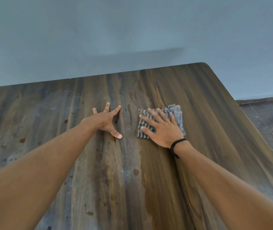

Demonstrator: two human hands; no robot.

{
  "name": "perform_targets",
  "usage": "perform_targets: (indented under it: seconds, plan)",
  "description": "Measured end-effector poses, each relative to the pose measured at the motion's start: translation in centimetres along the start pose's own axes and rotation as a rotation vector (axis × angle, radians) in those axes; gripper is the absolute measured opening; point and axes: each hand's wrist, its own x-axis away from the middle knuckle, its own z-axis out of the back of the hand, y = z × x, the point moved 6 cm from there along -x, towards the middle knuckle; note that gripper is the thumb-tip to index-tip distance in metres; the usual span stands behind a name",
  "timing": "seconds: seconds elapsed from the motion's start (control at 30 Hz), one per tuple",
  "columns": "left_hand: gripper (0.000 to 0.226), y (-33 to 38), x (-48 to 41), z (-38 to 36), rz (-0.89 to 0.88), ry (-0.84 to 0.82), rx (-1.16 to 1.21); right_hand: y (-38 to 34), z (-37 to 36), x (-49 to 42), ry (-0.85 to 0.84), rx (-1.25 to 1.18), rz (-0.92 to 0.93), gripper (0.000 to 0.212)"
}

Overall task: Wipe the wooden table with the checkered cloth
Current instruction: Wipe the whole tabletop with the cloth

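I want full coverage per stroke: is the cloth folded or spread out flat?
Folded. The cloth is a small pad with stacked layer edges at its far corner, under the flat right hand.

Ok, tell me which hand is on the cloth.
The right hand, with the black wristband, presses flat on the cloth; the left hand rests on bare table.
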Motion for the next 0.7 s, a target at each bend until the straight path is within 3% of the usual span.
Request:
perform_targets:
  seconds: [0.1,0.23,0.37,0.5,0.63,0.7]
  plan:
    - [0.144,-0.6,-0.7,0.6,-0.013,0.006,-0.006,0.2,0.8,-2.7,0.026,-0.069,-0.178,0.06]
    - [0.145,-0.7,-1.4,0.7,-0.063,0.021,-0.056,-0.5,-0.2,-1.6,0.001,0.046,0.075,0.061]
    - [0.144,-1.1,-1.5,0.4,-0.044,-0.025,-0.032,0.8,1.1,-4.9,0.042,-0.042,-0.175,0.061]
    - [0.141,-0.8,-1.3,-0.1,-0.073,-0.016,-0.025,-0.6,0.2,-5.2,0.012,0.051,0.019,0.062]
    - [0.14,-0.8,-1.1,0.2,-0.072,-0.044,-0.044,0.6,1.7,-7.8,0.041,-0.052,-0.243,0.061]
    - [0.141,-0.6,-1.2,0.2,-0.06,-0.06,-0.057,-1.2,0.8,-8.0,0.02,0.007,-0.165,0.061]
